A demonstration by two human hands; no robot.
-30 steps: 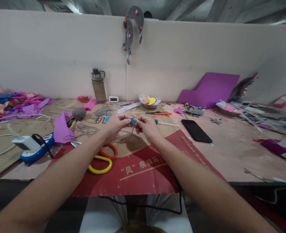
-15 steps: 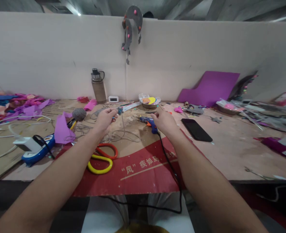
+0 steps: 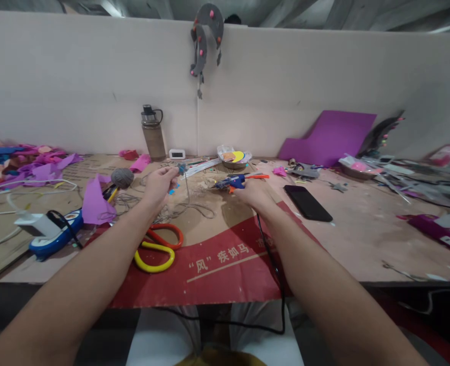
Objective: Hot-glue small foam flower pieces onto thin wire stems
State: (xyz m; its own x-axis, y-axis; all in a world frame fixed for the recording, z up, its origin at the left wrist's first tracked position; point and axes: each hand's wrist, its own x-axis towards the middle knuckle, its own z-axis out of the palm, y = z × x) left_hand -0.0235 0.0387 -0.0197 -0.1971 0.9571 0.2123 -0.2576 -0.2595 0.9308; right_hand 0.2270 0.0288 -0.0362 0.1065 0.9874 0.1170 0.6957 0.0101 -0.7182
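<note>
My left hand is closed, its fingertips pinching a small grey-blue felt piece. A thin grey string hangs from that piece to the tabletop. My right hand is wrapped round the handle of a blue glue gun, whose nozzle points left; the fingers partly hide it. A black cord runs from the gun down over the table edge. Nearer me, below my left hand, lie scissors with one yellow and one orange handle loop; my forearm covers their blades.
A ball of grey yarn, a power strip and a bottle are on the left. Behind my hands sits a bowl of scraps. A phone lies right of my right arm. Red printed cardboard covers the front edge.
My right hand has come down and closed round the glue gun, which is turned slightly. My left hand still pinches the felt piece, slightly further left in view.
</note>
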